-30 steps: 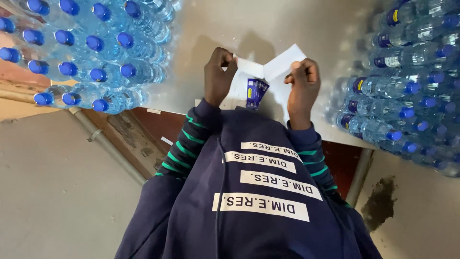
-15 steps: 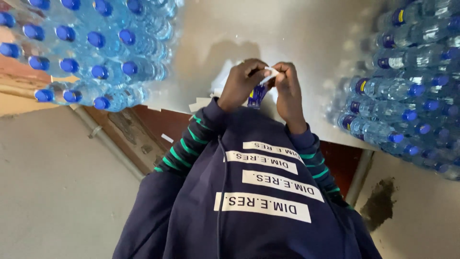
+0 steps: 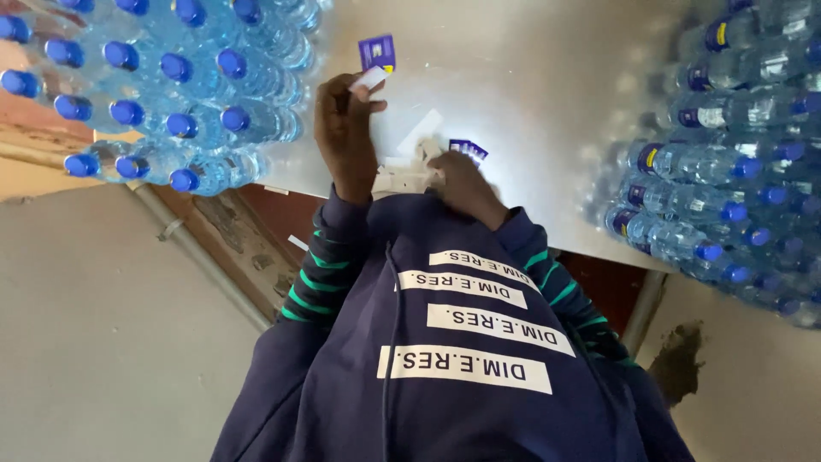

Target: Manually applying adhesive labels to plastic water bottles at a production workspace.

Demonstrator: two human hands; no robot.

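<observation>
L hand (image 3: 345, 128) now apart, raised w/ white strip (image 3: 369, 79).

On the table (image 3: 530, 77), your left hand (image 3: 342, 128) sits at ten o'clock from your right hand (image 3: 462, 184), with the paper slips (image 3: 402, 175) between them. One bottle stack (image 3: 171, 94) lies at nine o'clock, the other bottle stack (image 3: 735, 154) at three.

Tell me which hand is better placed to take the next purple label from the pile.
Right, probably. The right hand rests on the pile of white slips, beside the purple labels there. The left hand is out by the bottles, pinching a white strip.
</observation>
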